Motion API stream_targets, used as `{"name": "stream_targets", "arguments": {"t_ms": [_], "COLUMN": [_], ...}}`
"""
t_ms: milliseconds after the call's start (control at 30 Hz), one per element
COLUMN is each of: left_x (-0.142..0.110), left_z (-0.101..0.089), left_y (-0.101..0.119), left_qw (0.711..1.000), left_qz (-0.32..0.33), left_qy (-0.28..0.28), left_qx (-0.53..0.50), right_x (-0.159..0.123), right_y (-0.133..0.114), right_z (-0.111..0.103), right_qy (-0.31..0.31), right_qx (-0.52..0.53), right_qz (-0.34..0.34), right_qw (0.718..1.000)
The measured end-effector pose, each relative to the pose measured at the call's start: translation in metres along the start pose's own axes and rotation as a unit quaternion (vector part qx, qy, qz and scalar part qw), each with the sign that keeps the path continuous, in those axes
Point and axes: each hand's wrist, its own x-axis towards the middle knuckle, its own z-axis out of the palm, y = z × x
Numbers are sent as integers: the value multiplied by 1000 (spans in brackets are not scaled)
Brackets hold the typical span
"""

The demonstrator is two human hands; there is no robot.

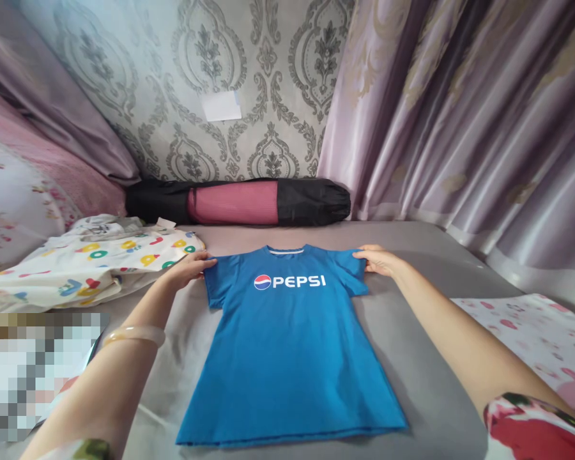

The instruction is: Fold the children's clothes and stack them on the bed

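Fingers of the left hand (189, 269) pinch one sleeve of a blue T-shirt (290, 345), and the right hand (377, 260) pinches the other; both hands are closed on the fabric. The shirt lies spread flat on a gray sheet (426, 390), lower center of the frame. Patterned cloth (119, 255) lies at middle left, a rolled mat (237, 202) at upper center.

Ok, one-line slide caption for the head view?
Both hands grip the sleeves of a blue PEPSI T-shirt laid flat on grey fabric.
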Motion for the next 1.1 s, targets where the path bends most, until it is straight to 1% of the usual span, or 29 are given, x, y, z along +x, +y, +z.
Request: {"name": "stream_targets", "arguments": {"t_ms": [33, 67, 100, 167, 200, 233, 267, 333, 400, 467, 533, 567, 633, 667, 700, 733, 767, 833, 867, 933, 1000, 1100], "left_x": [1, 2, 2, 0, -3, -6, -10, -17, -23, -26, -27, -28, -28, -27, -26, -25, -23, -18, -16, -13, -13, -15], "left_z": [4, 10, 16, 29, 35, 41, 46, 53, 55, 54, 51, 50, 50, 51, 55, 59, 66, 82, 91, 107, 118, 122], "left_y": [-1, -2, -3, -3, -2, -3, -3, -5, -7, -8, -5, -3, 5, 10, 15, 21, 26, 34, 36, 35, 29, 22], "left_qw": [1000, 999, 997, 985, 974, 961, 948, 924, 908, 902, 902, 898, 878, 866, 858, 856, 861, 876, 880, 885, 885, 879], "left_qz": [-10, -16, -17, 6, 28, 50, 66, 77, 67, 52, 37, 30, 31, 45, 71, 107, 146, 214, 230, 230, 218, 213], "left_qy": [9, 33, 69, 141, 168, 186, 195, 195, 179, 159, 141, 145, 178, 195, 202, 192, 163, 85, 54, 16, 5, 5], "left_qx": [-9, -4, 19, 102, 150, 197, 243, 320, 372, 397, 407, 415, 443, 458, 468, 468, 459, 425, 413, 405, 412, 427], "right_x": [0, 1, 0, -3, -6, -10, -14, -21, -24, -24, -21, -20, -21, -23, -25, -28, -30, -35, -36, -35, -32, -26], "right_y": [1, 3, 5, 10, 12, 13, 15, 17, 18, 18, 16, 14, 8, 4, 0, -4, -8, -12, -12, -9, -2, 8], "right_z": [7, 13, 19, 29, 32, 35, 38, 41, 42, 40, 37, 35, 35, 38, 42, 49, 58, 77, 87, 102, 109, 110], "right_qy": [52, 97, 133, 181, 200, 216, 223, 218, 207, 202, 198, 194, 201, 207, 211, 208, 192, 130, 100, 57, 39, 39], "right_qx": [-27, -49, -71, -135, -190, -254, -322, -428, -486, -512, -520, -521, -529, -536, -542, -545, -544, -527, -519, -511, -506, -500], "right_qz": [-8, -13, -21, -53, -78, -100, -117, -124, -117, -113, -96, -83, -70, -77, -98, -134, -178, -264, -286, -285, -256, -241], "right_qw": [998, 994, 988, 973, 958, 937, 913, 868, 841, 827, 826, 827, 822, 815, 808, 801, 797, 797, 799, 809, 823, 831]}}
